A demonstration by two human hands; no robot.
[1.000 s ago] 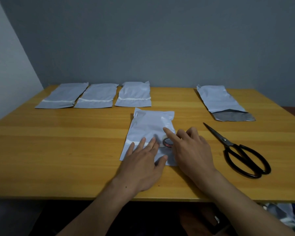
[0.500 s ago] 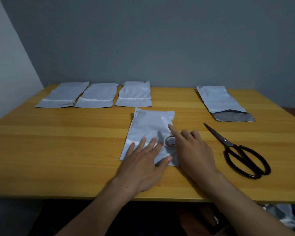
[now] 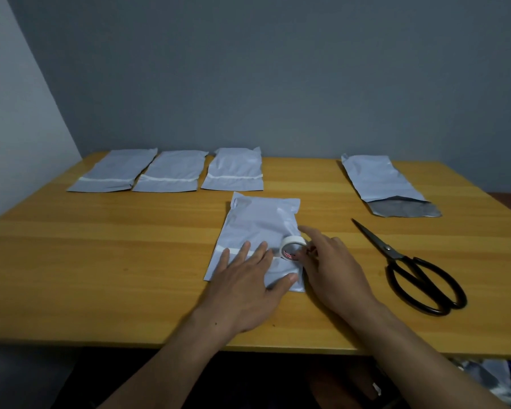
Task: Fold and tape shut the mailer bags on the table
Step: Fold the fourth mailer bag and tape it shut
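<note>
Pale grey plastic mailer bag [image 3: 257,228] lies folded under the flat, open left hand [image 3: 248,284]; the right hand [image 3: 334,270] grips a white tape roll [image 3: 291,247], now drawn to the bag's edge, so cutting likely follows.

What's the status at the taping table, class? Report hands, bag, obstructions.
Left hand flat, pressing the folded mailer bag. Right hand grips the tape roll at the bag's right edge. Scissors lie apart to the right, nothing blocking.
</note>
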